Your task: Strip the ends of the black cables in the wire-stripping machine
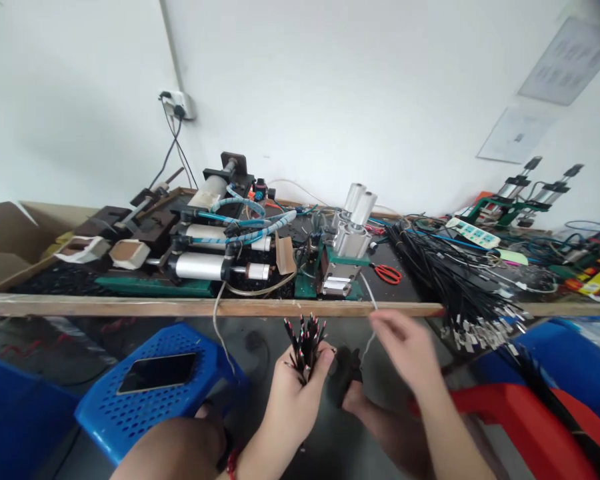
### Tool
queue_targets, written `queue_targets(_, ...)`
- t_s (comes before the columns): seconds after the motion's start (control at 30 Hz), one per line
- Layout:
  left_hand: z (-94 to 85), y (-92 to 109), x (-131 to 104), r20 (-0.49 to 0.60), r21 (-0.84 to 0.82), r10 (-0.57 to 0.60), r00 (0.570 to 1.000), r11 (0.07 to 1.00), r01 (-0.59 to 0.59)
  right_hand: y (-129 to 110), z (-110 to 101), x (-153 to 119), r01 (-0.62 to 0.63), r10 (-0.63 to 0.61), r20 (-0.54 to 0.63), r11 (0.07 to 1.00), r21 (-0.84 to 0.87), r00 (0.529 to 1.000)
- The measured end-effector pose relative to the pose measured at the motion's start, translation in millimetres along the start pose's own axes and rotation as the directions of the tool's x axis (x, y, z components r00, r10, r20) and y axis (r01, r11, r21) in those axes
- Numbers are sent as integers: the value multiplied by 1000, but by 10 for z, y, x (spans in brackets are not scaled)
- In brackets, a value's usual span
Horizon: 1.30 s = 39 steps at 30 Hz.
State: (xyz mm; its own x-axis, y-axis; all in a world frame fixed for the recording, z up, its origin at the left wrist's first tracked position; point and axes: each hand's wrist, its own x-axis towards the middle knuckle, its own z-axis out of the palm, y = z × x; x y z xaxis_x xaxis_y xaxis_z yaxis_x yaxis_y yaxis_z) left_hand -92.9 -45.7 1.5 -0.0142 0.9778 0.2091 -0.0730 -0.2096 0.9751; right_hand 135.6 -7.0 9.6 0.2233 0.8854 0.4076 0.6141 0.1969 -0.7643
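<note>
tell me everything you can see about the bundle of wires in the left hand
The bundle of wires is a fistful of thin dark leads with reddish and pale tips fanning upward. The left hand is closed around its lower part, holding it roughly upright below the wooden bench edge. The blurred right hand hovers beside it, apart.

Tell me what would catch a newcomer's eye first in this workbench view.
Most striking is the bundle of short wires with red and white tips, fanned upward from the left hand in the lower middle, while the right hand hovers blurred beside it. Behind them on the bench edge stands a small machine with silver cylinders. A big sheaf of black cables spills off the bench to the right.
</note>
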Motion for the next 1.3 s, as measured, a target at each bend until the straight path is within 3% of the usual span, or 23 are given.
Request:
queue_targets(0.07, 5, -7, -26, 1, -30, 15, 1000, 999, -15, -135, 323, -369, 67, -91, 175, 988, 140, 980)
queue_targets(0.13, 14, -12, -61, -1, -52, 37, 999, 998, -37, -256, 570, -617, 119, -188, 243, 954, 274, 952)
queue_targets(0.27, 3, 19, -125, -44, -70, 108, 993, 991, -111, -401, 785, -758, 175, -261, 154, 889, 424, 953)
queue_targets(0.43, -67, 147, -231, -102, -100, 198, 975, 973, -208, -478, 731, -806, 239, -301, 77, 866, 439, 951)
queue_targets(0.63, -136, 247, -394, -112, -135, 266, 957, 950, -280, -725, 441, -962, 296, -383, 170, 874, 386, 908)
queue_targets(0.8, -291, 253, -477, -137, -131, 284, 949, 944, -301, -1067, 371, -1047, 225, -335, 192, 870, 438, 922)
queue_targets(0.97, -438, 377, -571, -235, -67, 318, 918, 937, -342, -1484, 505, -1077, 163, -284, 133, 809, 564, 950)
queue_targets(1.13, -613, 657, -572, -367, 7, 387, 846, 911, -413, -1907, 800, -1020, -5, -213, 183, 639, 770, 960)
queue_targets(1.3, -861, 973, -587, -443, 114, 446, 778, 888, -445, -2413, 1097, -876, -214, -153, 287, 371, 903, 946)
